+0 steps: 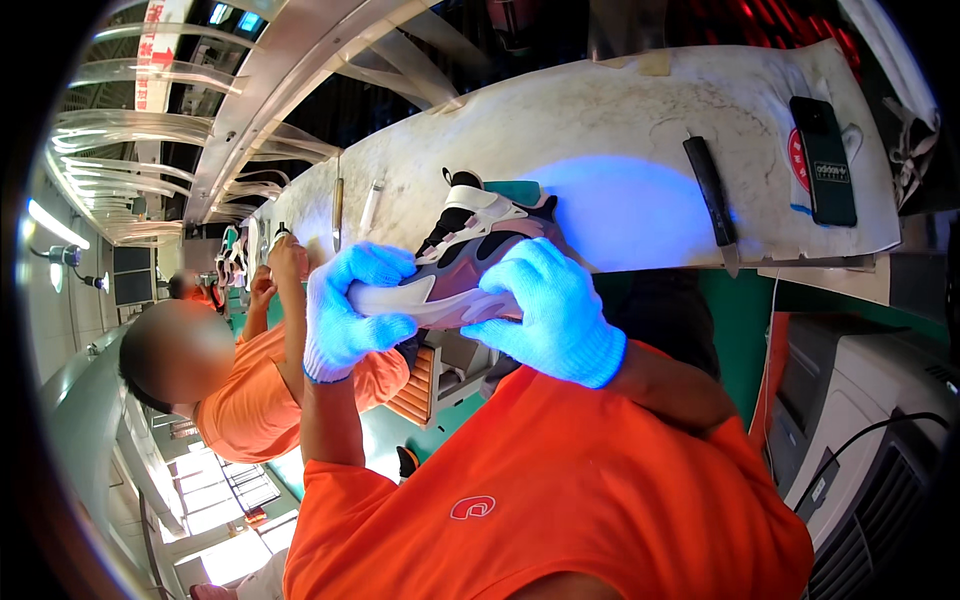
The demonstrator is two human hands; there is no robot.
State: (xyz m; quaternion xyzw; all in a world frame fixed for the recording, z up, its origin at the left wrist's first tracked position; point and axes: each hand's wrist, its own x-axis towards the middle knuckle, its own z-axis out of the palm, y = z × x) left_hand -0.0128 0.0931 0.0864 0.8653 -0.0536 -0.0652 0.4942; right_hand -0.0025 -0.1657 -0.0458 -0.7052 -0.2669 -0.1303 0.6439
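Note:
A multicoloured sneaker (pixel 464 272) is gripped between my two gloved hands, at the near edge of the workbench. Its pale sole side faces me, with grey and mauve panels above it and black lacing and white straps farther up. My left hand (pixel 350 308), in a white knit glove lit blue, wraps the left end of the shoe. The same kind of glove covers my right hand (pixel 545 315), whose fingers and thumb clasp the sole's right part. A teal patch shows behind the collar; whether it belongs to this shoe I cannot tell.
On the pale, stained workbench (pixel 640 130) lie a black-handled knife (pixel 711 195), a phone (pixel 826 165) at the right, and two slim tools at the left. A blue light spot falls mid-bench. A co-worker in orange (pixel 255 395) sits at my left; a grey machine (pixel 860 390) stands at right.

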